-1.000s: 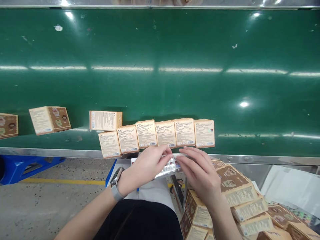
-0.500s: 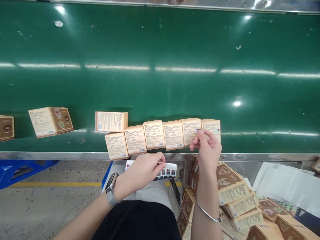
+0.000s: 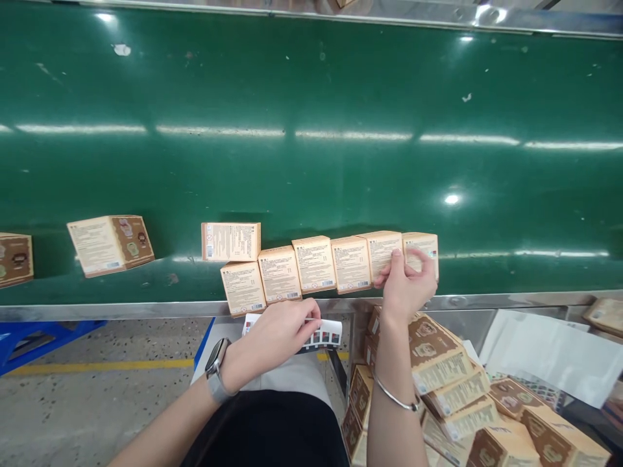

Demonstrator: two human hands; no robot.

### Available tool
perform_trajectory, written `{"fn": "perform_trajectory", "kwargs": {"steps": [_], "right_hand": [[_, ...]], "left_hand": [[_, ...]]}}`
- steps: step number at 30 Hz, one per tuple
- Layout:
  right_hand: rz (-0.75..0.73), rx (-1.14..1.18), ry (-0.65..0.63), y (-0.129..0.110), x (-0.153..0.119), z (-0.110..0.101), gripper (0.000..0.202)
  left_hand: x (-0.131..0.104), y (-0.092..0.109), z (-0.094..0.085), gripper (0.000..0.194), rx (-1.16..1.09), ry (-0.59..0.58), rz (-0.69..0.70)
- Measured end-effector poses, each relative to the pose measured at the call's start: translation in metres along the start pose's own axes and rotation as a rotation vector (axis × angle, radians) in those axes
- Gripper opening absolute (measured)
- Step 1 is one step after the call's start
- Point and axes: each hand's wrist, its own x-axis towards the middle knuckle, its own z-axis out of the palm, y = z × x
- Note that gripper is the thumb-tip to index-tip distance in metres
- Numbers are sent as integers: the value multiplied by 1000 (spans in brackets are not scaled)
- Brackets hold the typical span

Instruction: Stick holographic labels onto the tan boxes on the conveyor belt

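My left hand pinches a white sheet of small dark and red stickers below the belt's near edge. My right hand rests on a tan box, its thumb or index tip against the printed top; whether a sticker is under the fingertip is hidden. At the right end of the row, another box carries a small shiny sticker, partly behind my fingers. Several similar boxes run leftward side by side, among them one box in the middle. A box turned sideways touches the row's left end.
The green belt has a metal near edge. Farther left lie a tan and brown box and another box. Many boxes are piled at the lower right beside a white sheet. A blue frame stands lower left.
The boxes on the belt have shifted slightly right in view. My right hand now presses on the second box from the right, and the shiny sticker seen at its fingertip no longer shows.
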Motion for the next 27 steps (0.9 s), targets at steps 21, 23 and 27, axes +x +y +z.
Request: {"fn": "perform_trajectory", "kwargs": {"steps": [21, 23, 27], "right_hand": [[-1375, -983, -1201, -101, -91, 130, 55], [-1482, -977, -1338, -104, -107, 130, 46], [-1577, -986, -1525, -100, -133, 117, 27]], "left_hand": [[-81, -64, 19, 19, -157, 225, -278], [-88, -72, 17, 21, -264, 292, -303], [-95, -86, 15, 34, -375, 355, -364]]}}
